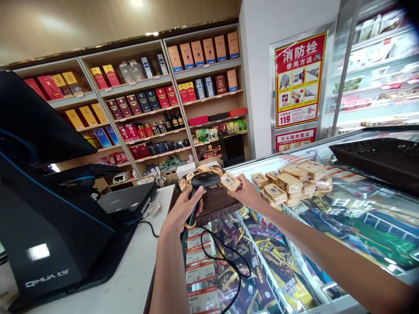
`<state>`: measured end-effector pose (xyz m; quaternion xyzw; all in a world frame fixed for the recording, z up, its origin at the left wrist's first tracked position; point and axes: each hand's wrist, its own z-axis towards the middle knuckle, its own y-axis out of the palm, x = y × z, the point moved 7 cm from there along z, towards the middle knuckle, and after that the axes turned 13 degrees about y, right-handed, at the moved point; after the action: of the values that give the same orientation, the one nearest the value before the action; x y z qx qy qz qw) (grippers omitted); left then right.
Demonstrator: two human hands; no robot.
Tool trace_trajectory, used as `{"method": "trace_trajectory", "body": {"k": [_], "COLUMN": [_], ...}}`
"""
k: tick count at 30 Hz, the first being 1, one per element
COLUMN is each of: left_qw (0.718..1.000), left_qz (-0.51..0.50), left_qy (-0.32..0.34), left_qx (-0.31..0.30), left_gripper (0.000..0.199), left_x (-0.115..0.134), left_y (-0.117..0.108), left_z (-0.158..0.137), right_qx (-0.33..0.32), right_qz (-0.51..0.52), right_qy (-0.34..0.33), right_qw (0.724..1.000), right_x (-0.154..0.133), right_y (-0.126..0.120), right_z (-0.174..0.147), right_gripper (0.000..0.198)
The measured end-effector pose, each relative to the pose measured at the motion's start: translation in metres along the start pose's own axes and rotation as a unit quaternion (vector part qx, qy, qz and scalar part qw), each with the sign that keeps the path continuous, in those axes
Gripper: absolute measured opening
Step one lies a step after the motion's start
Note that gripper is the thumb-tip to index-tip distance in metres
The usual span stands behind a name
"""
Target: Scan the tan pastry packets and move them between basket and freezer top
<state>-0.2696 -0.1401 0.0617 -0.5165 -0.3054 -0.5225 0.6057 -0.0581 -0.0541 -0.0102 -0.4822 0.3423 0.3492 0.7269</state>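
Note:
My left hand [186, 204] is wrapped round the handle of a black barcode scanner [205, 179], whose cable runs down over the freezer glass. Between the fingers of my right hand [245, 191] is a small packaged snack [230, 181], pale brown with a barcode label facing up. The scanner head is just left of this pack. Beneath both hands stands a dark woven basket [218, 205] with several similar packs along its far side. To the right, a pile of the same packs [290, 183] rests on the freezer's glass top.
A glass-topped freezer [278, 261] with packaged goods inside spans the front right. A black woven tray [379, 159] lies on its far right. The white counter [121, 270] at left carries a black checkout terminal [59, 218]. Shelves of boxes [144, 102] line the back wall.

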Motion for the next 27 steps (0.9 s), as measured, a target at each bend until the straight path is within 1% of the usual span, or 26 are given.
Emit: {"method": "trace_trajectory", "body": {"k": [2,5,7,9,14,18,23,25,27], "left_qw": [1.000,0.998,0.996,0.994,0.988,0.988,0.987,0.988,0.989], "left_qz": [-0.011,-0.016,-0.013,-0.004,0.009,0.031,0.039,0.043,0.048], "left_qy": [-0.014,-0.015,-0.010,-0.006,0.002,0.011,0.011,0.005,-0.006], "left_qx": [-0.020,-0.060,-0.088,-0.110,-0.153,-0.153,-0.154,-0.147,-0.139], "left_gripper": [0.051,0.050,0.050,0.049,0.048,0.046,0.046,0.047,0.050], "left_x": [0.002,0.009,0.012,0.013,0.007,0.002,0.001,0.003,0.004], "left_y": [0.011,0.031,0.044,0.055,0.074,0.076,0.078,0.078,0.076], "left_z": [-0.002,-0.004,-0.004,-0.003,0.001,0.004,0.005,0.005,0.006], "right_qx": [0.038,0.140,0.191,0.218,0.228,0.221,0.195,0.211,0.254], "right_qz": [0.010,-0.018,-0.026,-0.030,-0.041,-0.055,-0.113,-0.138,-0.162], "right_qy": [-0.020,-0.057,-0.077,-0.090,-0.102,-0.084,-0.048,-0.039,-0.011], "right_qw": [0.999,0.988,0.978,0.971,0.968,0.970,0.973,0.967,0.954], "right_x": [0.007,0.020,0.030,0.039,0.053,0.056,0.052,0.051,0.055], "right_y": [-0.020,-0.046,-0.056,-0.060,-0.062,-0.062,-0.062,-0.069,-0.081], "right_z": [-0.022,-0.049,-0.059,-0.062,-0.055,-0.054,-0.057,-0.055,-0.051], "right_gripper": [0.035,0.033,0.034,0.035,0.040,0.042,0.042,0.043,0.043]}}
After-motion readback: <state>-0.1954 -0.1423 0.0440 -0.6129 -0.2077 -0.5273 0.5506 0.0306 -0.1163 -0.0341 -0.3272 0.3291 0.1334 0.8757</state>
